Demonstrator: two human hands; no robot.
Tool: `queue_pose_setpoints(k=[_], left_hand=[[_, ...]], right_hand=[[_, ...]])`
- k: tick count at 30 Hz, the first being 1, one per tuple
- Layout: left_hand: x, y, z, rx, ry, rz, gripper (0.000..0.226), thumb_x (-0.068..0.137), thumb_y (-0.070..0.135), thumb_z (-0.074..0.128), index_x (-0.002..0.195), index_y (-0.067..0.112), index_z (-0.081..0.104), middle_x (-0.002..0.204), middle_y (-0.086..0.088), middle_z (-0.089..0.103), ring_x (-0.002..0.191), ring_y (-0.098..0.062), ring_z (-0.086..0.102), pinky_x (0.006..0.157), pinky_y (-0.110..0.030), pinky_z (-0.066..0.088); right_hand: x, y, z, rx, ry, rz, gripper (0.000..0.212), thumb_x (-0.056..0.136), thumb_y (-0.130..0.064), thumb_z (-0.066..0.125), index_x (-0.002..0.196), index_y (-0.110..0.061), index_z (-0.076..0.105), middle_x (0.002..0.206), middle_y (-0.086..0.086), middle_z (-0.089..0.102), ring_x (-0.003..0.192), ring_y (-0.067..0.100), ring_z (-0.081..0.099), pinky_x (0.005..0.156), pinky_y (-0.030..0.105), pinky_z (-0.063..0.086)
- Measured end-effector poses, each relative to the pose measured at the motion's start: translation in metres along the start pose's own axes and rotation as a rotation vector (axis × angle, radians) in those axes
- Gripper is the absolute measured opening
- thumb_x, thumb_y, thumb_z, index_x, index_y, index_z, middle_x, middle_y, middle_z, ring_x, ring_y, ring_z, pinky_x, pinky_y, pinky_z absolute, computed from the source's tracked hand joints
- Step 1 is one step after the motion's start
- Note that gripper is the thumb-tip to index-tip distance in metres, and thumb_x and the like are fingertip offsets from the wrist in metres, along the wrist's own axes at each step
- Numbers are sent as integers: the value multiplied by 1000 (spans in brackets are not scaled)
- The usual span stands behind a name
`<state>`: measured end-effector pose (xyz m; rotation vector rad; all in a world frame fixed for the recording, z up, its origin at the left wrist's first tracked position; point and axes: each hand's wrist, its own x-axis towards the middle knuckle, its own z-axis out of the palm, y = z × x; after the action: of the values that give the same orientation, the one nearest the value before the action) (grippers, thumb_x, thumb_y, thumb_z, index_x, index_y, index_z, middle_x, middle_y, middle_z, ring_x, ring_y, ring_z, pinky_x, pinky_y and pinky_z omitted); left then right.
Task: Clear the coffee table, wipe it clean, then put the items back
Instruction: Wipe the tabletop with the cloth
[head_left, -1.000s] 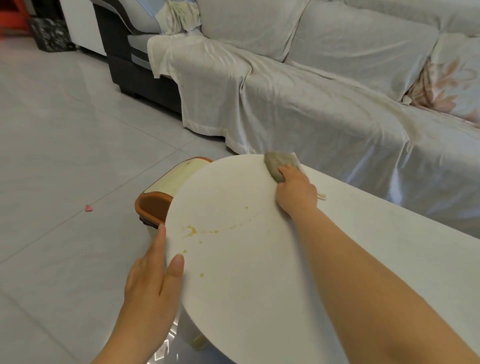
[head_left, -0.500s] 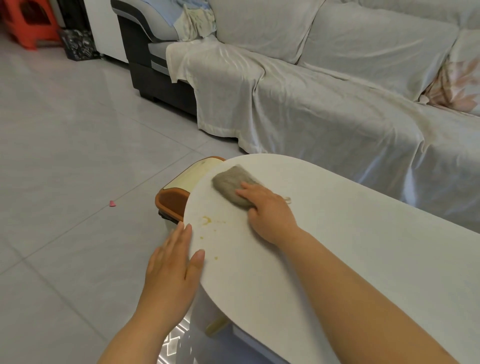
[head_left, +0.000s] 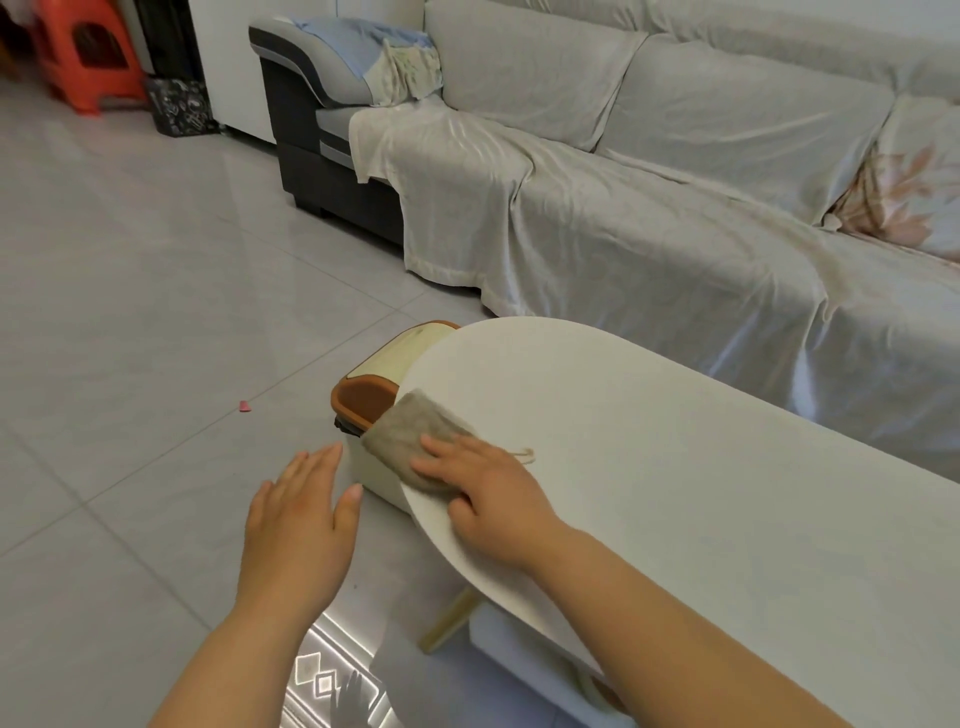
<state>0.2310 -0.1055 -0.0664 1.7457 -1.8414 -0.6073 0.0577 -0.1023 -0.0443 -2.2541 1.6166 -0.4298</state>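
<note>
The white coffee table (head_left: 675, 467) has a rounded left end and a bare top. A grey-brown cloth (head_left: 415, 431) lies at the table's left rim, partly hanging over the edge. My right hand (head_left: 488, 493) presses flat on the cloth, fingers spread over its near part. My left hand (head_left: 301, 514) hovers open and flat off the table, just left of the rim, holding nothing. No stains show on the visible top.
A small bin with a brown rim and cream lid (head_left: 379, 384) stands on the floor under the table's left end. A covered sofa (head_left: 649, 234) runs behind the table. An orange stool (head_left: 83, 57) and a dark patterned bag (head_left: 179, 106) stand far left.
My right hand has swept the cloth from the table's far rim to its left rim, over the yellow stains, which no longer show. My left hand has come off the table edge.
</note>
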Motion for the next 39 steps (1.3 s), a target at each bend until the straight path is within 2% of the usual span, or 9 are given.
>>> queue_pose_setpoints(k=[4, 9, 15, 17, 20, 24, 26, 32, 39], left_hand=[[-11, -2, 2, 55, -34, 80, 46, 93, 26, 33, 138, 19, 26, 150, -1, 27, 140, -15, 14, 114, -32, 3], [-21, -2, 5, 48, -61, 173, 40, 93, 22, 36, 133, 19, 36, 146, 0, 35, 138, -14, 22, 114, -29, 5], [-20, 6, 7, 59, 26, 193, 36, 92, 15, 39, 127, 13, 47, 140, -5, 44, 133, -18, 33, 113, -31, 11], [-22, 11, 12, 61, 27, 232, 37, 92, 16, 39, 128, 14, 46, 140, -4, 44, 133, -17, 33, 113, -32, 11], [-26, 19, 18, 48, 8, 298, 37, 92, 18, 39, 128, 15, 46, 140, -3, 44, 134, -15, 32, 113, -31, 11], [-29, 25, 23, 79, -25, 348, 44, 92, 31, 27, 130, 16, 43, 142, -1, 42, 136, -13, 29, 113, -28, 9], [-29, 25, 28, 113, -55, 360, 43, 94, 32, 26, 134, 19, 37, 146, 2, 36, 138, -10, 24, 113, -27, 5], [-28, 23, 43, 180, -163, 317, 50, 95, 36, 18, 142, 25, 4, 154, 8, -1, 133, 1, -16, 109, -24, -11], [-26, 20, 45, 191, -223, 291, 52, 94, 37, 14, 140, 26, -7, 140, 19, -17, 124, 4, -23, 108, -24, -13]], right_hand=[[-21, 27, -18, -7, 19, 43, 52, 80, 3, 44, 127, -17, 52, 145, 2, 39, 136, 17, 33, 111, 23, 18], [-20, 31, -14, -70, 284, 462, 50, 86, -7, 39, 131, -26, 44, 150, -5, 30, 138, 15, 25, 111, 31, 17], [-57, -2, 6, -78, 136, 48, 51, 73, -15, 40, 119, -20, 59, 137, 2, 52, 128, 29, 44, 107, 43, 30], [-71, 6, -2, -92, 101, 30, 54, 73, -20, 35, 121, -22, 58, 139, -1, 49, 131, 24, 41, 108, 36, 24], [-85, 32, -19, -78, 75, 132, 53, 78, -10, 42, 128, -24, 51, 146, -4, 36, 137, 14, 30, 110, 24, 17], [-96, 59, -36, -114, 268, 470, 51, 84, -5, 44, 131, -24, 47, 148, -5, 34, 137, 13, 29, 111, 26, 19], [-95, 55, -30, -148, 310, 535, 50, 85, -8, 42, 132, -26, 44, 150, -6, 31, 138, 14, 26, 111, 27, 18], [-111, 65, -33, -169, 157, 359, 55, 84, -10, 43, 135, -32, 39, 150, -12, 27, 139, 8, 23, 110, 24, 17], [-112, 79, -51, -159, 332, 792, 53, 86, -9, 39, 137, -24, 37, 152, -3, 27, 138, 22, 25, 111, 35, 20]])
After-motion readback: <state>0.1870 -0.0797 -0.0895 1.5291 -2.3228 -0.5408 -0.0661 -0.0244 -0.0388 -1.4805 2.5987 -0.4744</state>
